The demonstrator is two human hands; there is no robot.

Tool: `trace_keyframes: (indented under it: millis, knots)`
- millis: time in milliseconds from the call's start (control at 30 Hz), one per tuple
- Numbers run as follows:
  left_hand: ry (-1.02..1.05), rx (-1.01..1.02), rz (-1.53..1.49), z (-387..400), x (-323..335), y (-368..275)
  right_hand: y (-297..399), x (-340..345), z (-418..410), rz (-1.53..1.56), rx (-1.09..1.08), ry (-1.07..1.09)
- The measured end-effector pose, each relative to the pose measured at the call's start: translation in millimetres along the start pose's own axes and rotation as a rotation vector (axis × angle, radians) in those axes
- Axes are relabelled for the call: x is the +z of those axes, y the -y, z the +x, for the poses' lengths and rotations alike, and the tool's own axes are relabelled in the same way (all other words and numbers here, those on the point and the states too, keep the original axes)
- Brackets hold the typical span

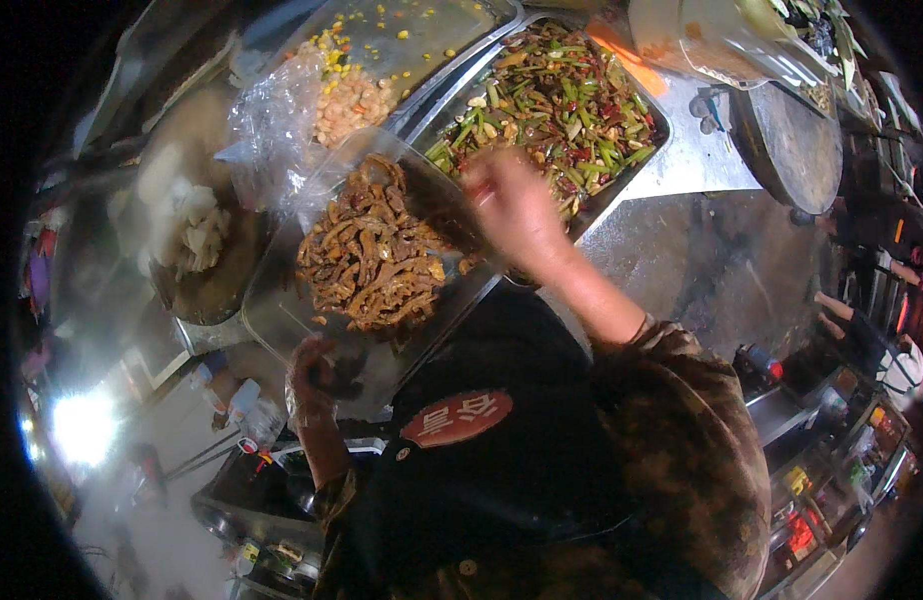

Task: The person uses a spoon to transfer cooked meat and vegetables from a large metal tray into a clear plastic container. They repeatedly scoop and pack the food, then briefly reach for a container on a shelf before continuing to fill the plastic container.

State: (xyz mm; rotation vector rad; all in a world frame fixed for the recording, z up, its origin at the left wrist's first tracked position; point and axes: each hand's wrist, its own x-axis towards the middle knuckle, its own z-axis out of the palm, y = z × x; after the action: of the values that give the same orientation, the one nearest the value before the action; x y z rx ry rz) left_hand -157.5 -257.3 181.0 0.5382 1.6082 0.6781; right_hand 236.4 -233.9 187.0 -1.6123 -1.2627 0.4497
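A clear plastic tub (281, 315) holding a pile of brown cooked meat strips (371, 262) is in front of me, tilted. My left hand (315, 367) grips the tub's near left corner, its fingers partly seen through the plastic. My right hand (514, 206) is blurred, with bent fingers between the tub's right wall and a metal tray. That metal tray (660, 139) is full of a dish of chopped green stalks, peanuts, red chillies and meat (563, 105). Whether the right hand holds any food cannot be made out.
Shrimp (349, 109) and corn kernels lie in another tray (446, 19), beside crumpled clear plastic film (270, 124). Pale sliced food (199, 232) sits on a round chopping board (206, 296) at left. Another round board (795, 146) stands right. A person (900, 367) is far right.
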Motion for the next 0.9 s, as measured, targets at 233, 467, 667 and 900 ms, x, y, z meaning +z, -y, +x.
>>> trace_keyframes:
  millis: [233,467,667,900]
  knots:
    - [-0.008,-0.049,-0.105,-10,8,-3,-50,3,14,-0.431,0.28,0.256]
    - [-0.017,-0.026,-0.024,13,-14,12,-119,-13,35,-0.484,0.437,0.66]
    - [0.098,-0.05,-0.063,13,-16,10,-114,-84,12,-0.307,0.367,0.414]
    - [0.103,-0.027,-0.046,18,-20,7,-15,-29,-28,0.04,-0.031,0.295]
